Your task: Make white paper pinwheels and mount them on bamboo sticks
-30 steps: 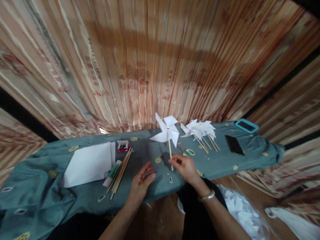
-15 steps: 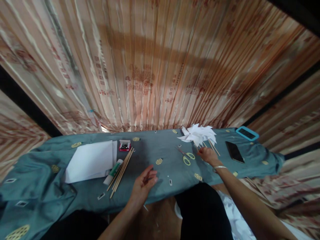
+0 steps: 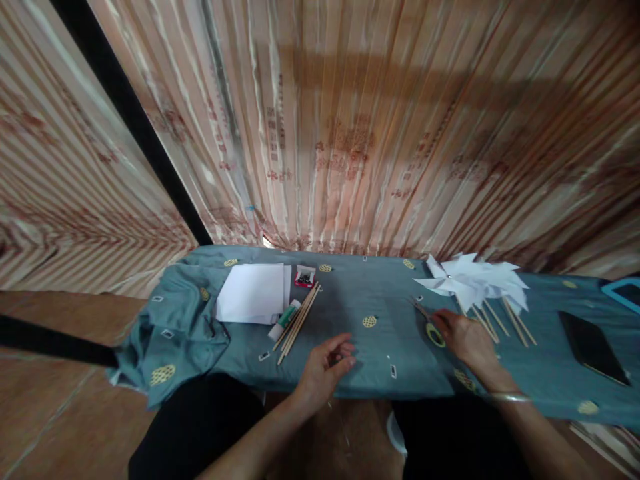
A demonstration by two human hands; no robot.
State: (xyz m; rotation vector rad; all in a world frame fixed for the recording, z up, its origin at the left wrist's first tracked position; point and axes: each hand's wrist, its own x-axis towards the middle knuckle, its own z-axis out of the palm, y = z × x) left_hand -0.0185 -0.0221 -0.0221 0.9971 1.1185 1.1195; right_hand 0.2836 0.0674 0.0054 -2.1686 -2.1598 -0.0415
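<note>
The left hand [image 3: 324,368] is empty, its fingers loosely curled. Beyond it stands a small red box [image 3: 303,284], lidless side up, holding dark little pieces. The right hand [image 3: 463,339] touches the scissors [image 3: 427,321], grip unclear; paper pinwheels [image 3: 475,283] lie just beyond it.

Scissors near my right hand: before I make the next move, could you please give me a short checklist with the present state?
1. Right hand at the scissors: ok, at their handles.
2. Firm grip on them: cannot tell, the hand hides part of the handles.
3. Left hand free: ok, it holds nothing.
4. Pinwheels set down: ok, they lie overlapping on the cloth.
5. Small red box closed: not ok, it is open.
</note>
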